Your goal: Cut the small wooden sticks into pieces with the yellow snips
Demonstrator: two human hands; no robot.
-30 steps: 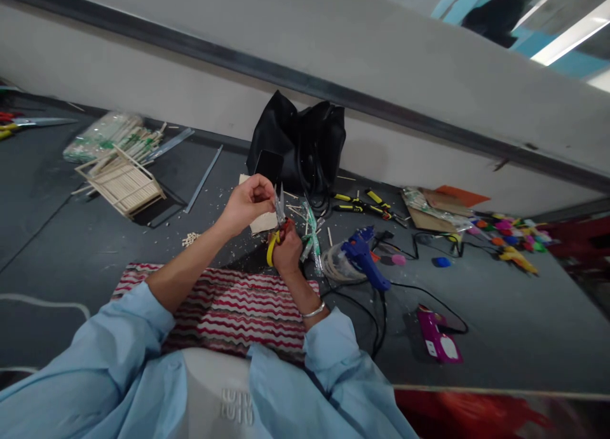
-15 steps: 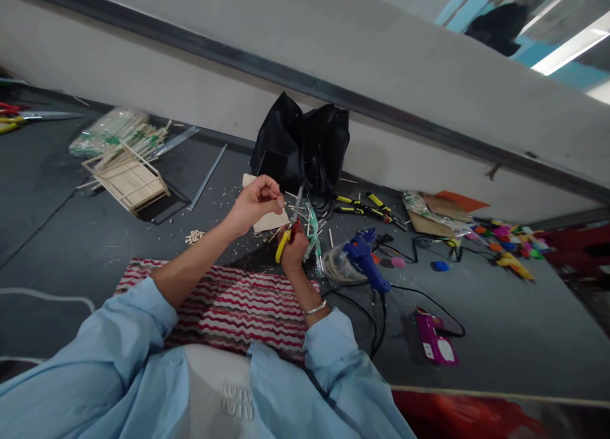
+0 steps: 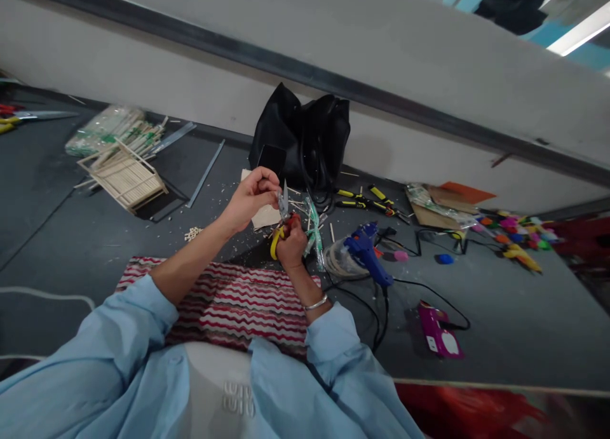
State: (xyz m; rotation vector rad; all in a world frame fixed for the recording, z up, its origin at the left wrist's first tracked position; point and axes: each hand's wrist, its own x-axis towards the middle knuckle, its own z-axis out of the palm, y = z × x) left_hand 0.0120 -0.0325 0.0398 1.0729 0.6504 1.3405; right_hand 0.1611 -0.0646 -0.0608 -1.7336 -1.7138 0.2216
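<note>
- Right hand (image 3: 291, 243) is closed around yellow-and-red-handled snips (image 3: 281, 226), blades up.
- Left hand (image 3: 252, 196) pinches a thin wooden stick (image 3: 281, 201) at those blades.
- Wood chips (image 3: 223, 220) already litter the grey floor (image 3: 500, 312); the cut looks unfinished.
- A stick-built frame (image 3: 124, 178) lies well apart.

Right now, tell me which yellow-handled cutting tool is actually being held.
The yellow-and-red scissors in the right hand, blades pointing up toward the left hand. The yellow-handled pliers lie untouched on the floor beside the black bag.

Pale raised lettering shows on the white shirt front (image 3: 238, 398), seen upside down and too blurred to read.
</note>
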